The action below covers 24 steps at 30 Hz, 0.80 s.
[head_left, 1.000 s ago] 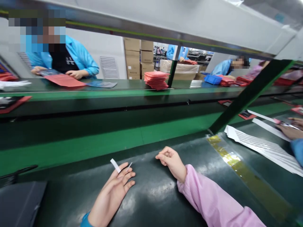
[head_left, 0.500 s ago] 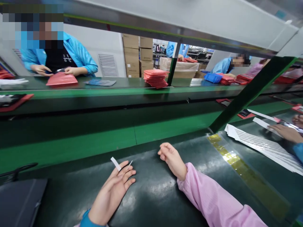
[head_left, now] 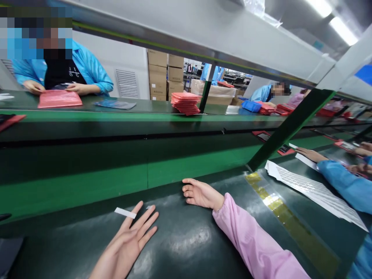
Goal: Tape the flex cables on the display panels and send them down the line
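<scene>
My left hand (head_left: 128, 236) is held palm up over the dark green work surface (head_left: 180, 252), its fingers spread. A short white strip (head_left: 125, 212) clings to the index finger and juts out to the left. At the middle fingertip sits a smaller pale piece (head_left: 149, 207), too small to make out. To the right, my right hand (head_left: 202, 194) hovers near the far edge of the surface, in a pink sleeve (head_left: 247, 228). Its fingers are loosely bent and apart, with nothing in them.
Yellow tape (head_left: 279, 207) crosses the surface on the right, beside white label sheets (head_left: 310, 190). A co-worker's blue sleeve (head_left: 337, 182) reaches in there. A slanted green post (head_left: 290, 128) rises behind. Across the line stand stacked red pouches (head_left: 185, 103). A dark object (head_left: 10, 252) lies at left.
The fingers of my left hand have spread wider, and the strip now points left instead of up. My right hand's fingers have uncurled. The view has shifted, showing more of the co-worker's arm.
</scene>
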Each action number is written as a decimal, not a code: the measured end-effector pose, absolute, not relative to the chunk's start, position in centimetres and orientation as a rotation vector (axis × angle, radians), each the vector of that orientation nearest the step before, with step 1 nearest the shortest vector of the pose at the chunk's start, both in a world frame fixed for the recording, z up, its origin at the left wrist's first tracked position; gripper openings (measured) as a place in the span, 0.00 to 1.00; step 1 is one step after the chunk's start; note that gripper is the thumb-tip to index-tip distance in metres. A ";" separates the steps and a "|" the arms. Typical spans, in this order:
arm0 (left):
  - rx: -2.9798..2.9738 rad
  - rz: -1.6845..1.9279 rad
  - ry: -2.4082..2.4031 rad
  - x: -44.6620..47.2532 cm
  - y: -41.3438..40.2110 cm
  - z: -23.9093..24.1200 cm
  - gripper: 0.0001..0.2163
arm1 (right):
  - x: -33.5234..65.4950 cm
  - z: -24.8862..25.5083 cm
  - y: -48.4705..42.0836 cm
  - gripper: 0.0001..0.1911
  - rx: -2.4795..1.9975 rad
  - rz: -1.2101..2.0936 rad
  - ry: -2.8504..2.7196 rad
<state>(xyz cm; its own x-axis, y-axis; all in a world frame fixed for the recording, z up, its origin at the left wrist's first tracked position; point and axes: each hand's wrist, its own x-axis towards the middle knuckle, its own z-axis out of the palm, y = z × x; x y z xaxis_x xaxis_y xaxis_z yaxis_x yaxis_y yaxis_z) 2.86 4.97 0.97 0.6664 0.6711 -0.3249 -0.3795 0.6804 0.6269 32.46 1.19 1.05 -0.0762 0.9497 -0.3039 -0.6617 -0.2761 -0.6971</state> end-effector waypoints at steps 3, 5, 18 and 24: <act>0.537 0.623 0.523 2.8 4.7 0.6 0.37 | 32.2 0.9 0.7 0.21 -0.850 1.668 -0.497; 0.540 0.626 0.468 2.8 4.3 0.6 0.36 | 32.0 0.7 0.1 0.21 -0.826 1.685 -0.517; 0.530 0.721 0.441 3.3 3.0 0.9 0.16 | 32.3 0.1 -1.1 0.21 -0.948 1.636 -0.499; 0.514 0.727 0.434 3.4 3.1 0.8 0.15 | 32.0 0.3 -1.0 0.22 -0.972 1.612 -0.498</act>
<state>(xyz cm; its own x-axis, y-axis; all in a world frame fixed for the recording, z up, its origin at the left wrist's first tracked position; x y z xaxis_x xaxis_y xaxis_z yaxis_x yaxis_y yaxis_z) 3.39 3.07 0.81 0.6697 0.7167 -0.1946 -0.5111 0.6350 0.5793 32.03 -1.03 0.34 -0.0269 0.9446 -0.3272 -0.5950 -0.2781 -0.7540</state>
